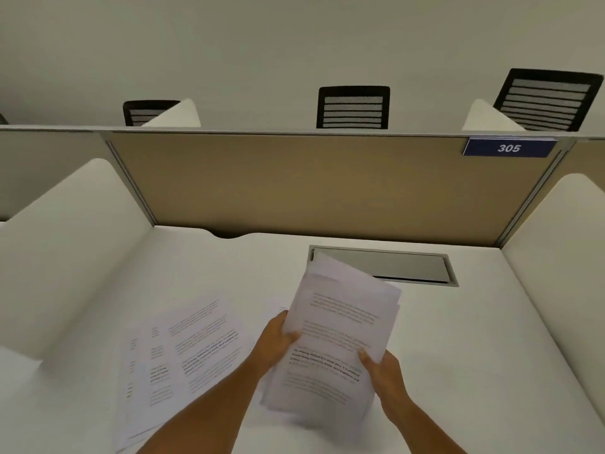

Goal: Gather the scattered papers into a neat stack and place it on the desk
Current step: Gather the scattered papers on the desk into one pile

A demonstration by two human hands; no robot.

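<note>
I hold a loose bundle of printed white papers (337,335) above the white desk (474,339), its sheets uneven and fanned at the top. My left hand (278,342) grips the bundle's left edge, thumb on the top sheet. My right hand (383,371) clasps its lower right edge. Several more printed sheets (183,358) lie spread and overlapping on the desk to the left, partly under my left forearm. Another sheet's corner (276,308) shows just behind my left hand.
A grey cable hatch (402,267) is set into the desk behind the bundle. A tan partition (311,185) with a blue "305" plate (509,148) closes the back. White side dividers (72,250) flank the desk. Black chair backs (353,108) rise beyond.
</note>
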